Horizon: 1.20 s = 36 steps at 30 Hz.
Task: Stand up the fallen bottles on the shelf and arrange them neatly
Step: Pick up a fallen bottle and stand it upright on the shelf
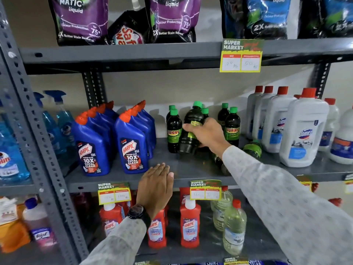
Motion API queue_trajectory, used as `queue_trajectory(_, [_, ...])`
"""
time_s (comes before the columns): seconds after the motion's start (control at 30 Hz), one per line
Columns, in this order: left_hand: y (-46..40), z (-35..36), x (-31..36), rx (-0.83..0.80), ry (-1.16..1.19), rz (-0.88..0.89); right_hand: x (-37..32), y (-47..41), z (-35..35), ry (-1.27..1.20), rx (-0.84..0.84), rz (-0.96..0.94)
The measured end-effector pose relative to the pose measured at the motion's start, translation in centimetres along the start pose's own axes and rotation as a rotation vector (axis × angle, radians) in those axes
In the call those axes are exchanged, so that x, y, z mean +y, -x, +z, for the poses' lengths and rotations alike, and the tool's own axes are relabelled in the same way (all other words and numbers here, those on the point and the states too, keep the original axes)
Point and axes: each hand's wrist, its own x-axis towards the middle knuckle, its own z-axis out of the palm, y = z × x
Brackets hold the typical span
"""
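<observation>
On the middle shelf (191, 169) stand several dark bottles with green caps and yellow-green labels. My right hand (207, 133) grips one of them, the held dark bottle (192, 124), which is tilted with its base just above the shelf. A standing dark bottle (173, 131) is right beside it on the left, and two more (232, 127) stand to the right. One fallen dark bottle (253, 149) lies on its side by the white jugs; another (219, 162) lies partly hidden under my right forearm. My left hand (155, 185) rests flat on the shelf's front edge, holding nothing.
Blue toilet-cleaner bottles (131, 146) stand in rows to the left. Large white jugs with red caps (303, 129) crowd the right. Blue spray bottles (57, 121) sit at far left behind a steel upright. Pouches fill the shelf above; red and clear bottles stand below.
</observation>
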Motion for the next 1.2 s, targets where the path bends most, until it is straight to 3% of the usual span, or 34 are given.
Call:
queue_trajectory(0.17, [0.5,1.0,0.0,-0.001,-0.002,0.003,4.5,2.5,2.2,0.149,0.053,-0.244])
queue_trajectory(0.53, [0.0,0.8,0.3,0.034,0.012,0.017,6.6,4.3,4.4,0.243,0.133,-0.332])
queue_trajectory(0.63, [0.1,0.7,0.4,0.030,-0.008,0.008,7.3,4.0,4.6,0.124,0.077,-0.329])
queue_trajectory(0.8, [0.0,0.7,0.3,0.031,-0.012,0.005,8.3,2.2,4.0,-0.425,-0.330,-0.119])
queue_trajectory(0.87, [0.0,0.7,0.3,0.034,-0.011,0.002,8.4,1.8,3.6,-0.487,-0.430,-0.103])
queue_trajectory(0.97, [0.0,0.9,0.4,0.040,-0.022,0.000,8.5,1.8,3.6,-0.446,-0.435,-0.109])
queue_trajectory(1.2, [-0.1,1.1,0.4,0.055,-0.042,-0.003,9.1,2.0,4.3,-0.226,-0.264,-0.136])
